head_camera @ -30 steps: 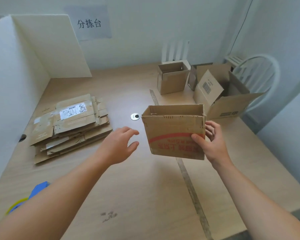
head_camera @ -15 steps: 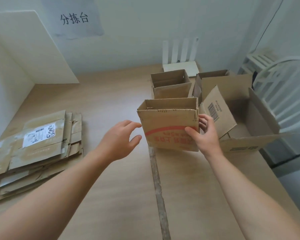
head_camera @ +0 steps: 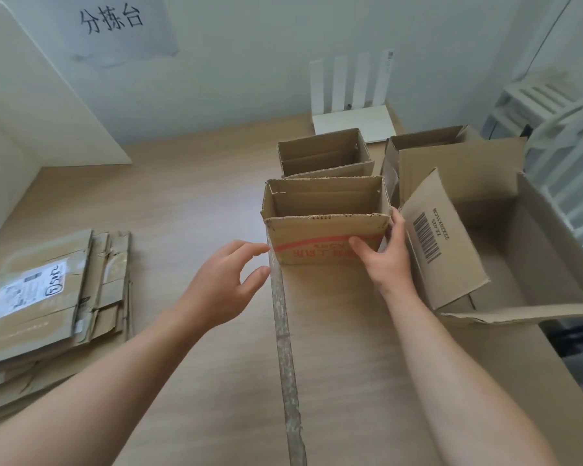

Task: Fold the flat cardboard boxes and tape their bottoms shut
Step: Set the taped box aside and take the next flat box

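Observation:
A small folded cardboard box with a red stripe [head_camera: 320,230] stands upright and open-topped on the wooden table [head_camera: 182,203]. My right hand [head_camera: 386,260] grips its near right corner, thumb on the front face and fingers around the side. Just left of the box hovers my left hand [head_camera: 223,287], fingers spread, holding nothing and not touching it. A stack of flat cardboard boxes [head_camera: 48,297] lies at the left of the table.
Another small open box [head_camera: 323,153] stands directly behind the held one. A large open box with a barcode flap [head_camera: 451,237] sits at the right, touching the table's right edge. A taped seam [head_camera: 286,358] runs down the tabletop. A white chair [head_camera: 566,136] stands beyond the right edge.
My right hand carried the red-striped box away from me and set it down in front of the other small box. My left hand followed alongside, still open.

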Tool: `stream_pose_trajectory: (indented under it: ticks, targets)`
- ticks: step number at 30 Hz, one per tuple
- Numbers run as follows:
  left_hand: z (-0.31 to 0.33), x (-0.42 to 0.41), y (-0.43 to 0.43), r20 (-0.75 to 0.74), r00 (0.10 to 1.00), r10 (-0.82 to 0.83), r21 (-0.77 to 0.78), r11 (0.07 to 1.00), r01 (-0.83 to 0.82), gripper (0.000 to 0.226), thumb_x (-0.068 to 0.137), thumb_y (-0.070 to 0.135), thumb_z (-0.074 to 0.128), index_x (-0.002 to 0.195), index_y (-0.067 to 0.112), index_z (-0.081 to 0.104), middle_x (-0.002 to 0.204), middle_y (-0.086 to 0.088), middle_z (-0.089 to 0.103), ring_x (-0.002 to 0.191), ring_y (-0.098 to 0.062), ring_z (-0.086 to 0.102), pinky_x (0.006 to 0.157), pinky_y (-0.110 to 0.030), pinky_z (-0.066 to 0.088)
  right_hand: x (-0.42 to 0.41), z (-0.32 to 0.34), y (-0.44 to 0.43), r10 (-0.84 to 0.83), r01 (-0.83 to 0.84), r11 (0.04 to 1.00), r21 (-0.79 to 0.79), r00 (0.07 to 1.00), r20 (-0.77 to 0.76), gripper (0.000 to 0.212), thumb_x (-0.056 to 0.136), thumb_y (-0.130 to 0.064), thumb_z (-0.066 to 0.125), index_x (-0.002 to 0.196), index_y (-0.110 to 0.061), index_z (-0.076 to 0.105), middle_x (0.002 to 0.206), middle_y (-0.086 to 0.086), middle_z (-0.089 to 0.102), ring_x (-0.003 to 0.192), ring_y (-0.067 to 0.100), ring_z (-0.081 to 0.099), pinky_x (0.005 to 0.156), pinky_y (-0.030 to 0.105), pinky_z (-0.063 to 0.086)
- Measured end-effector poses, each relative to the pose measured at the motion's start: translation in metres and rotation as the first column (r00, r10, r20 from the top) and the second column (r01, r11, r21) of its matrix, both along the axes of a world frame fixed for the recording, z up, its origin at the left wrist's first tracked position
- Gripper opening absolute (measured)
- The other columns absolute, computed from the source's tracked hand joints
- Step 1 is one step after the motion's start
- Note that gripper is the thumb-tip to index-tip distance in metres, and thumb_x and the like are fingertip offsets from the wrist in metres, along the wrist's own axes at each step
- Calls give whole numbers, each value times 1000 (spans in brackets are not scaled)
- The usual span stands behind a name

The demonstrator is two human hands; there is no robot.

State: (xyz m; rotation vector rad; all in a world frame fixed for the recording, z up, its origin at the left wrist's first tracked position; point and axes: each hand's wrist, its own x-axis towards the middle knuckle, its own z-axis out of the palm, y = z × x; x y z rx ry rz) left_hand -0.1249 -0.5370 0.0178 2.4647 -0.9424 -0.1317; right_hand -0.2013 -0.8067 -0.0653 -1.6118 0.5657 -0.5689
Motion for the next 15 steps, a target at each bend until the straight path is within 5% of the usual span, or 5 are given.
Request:
stream_pose_trajectory:
  ticks: [8, 12, 15]
  targets:
    - [-4, -1, 11, -19, 1000, -6, 10, 1000, 6, 46, 91, 43, 50, 128, 20, 63, 115, 19, 54, 100, 8, 45, 86, 0, 30, 25, -2, 6, -125, 128, 992, 14, 986, -110, 66, 87, -20, 77, 141, -32, 42, 123, -17, 54, 118, 5, 48, 102, 26, 39]
    - [-1, -1, 22, -23, 1000, -6, -8, 1000, 6, 55, 89, 55, 43, 126, 20, 64, 113, 18, 55, 100, 7, 47, 82, 2, 32, 32, -3, 5, -140, 141, 990, -5, 980, -139, 62, 87, -15, 77, 137, -35, 45, 120, -14, 56, 117, 10, 54, 106, 33, 43]
    - [1, -4, 28, -27, 1000, -9, -17, 1000, 9, 57, 87, 56, 42, 125, 20, 65, 112, 18, 56, 100, 5, 48, 84, 3, 30, 34, 5, 7, -168, 170, 985, -1, 971, -170, 65, 90, -16, 73, 145, -31, 41, 121, -16, 50, 116, 6, 48, 101, 25, 38]
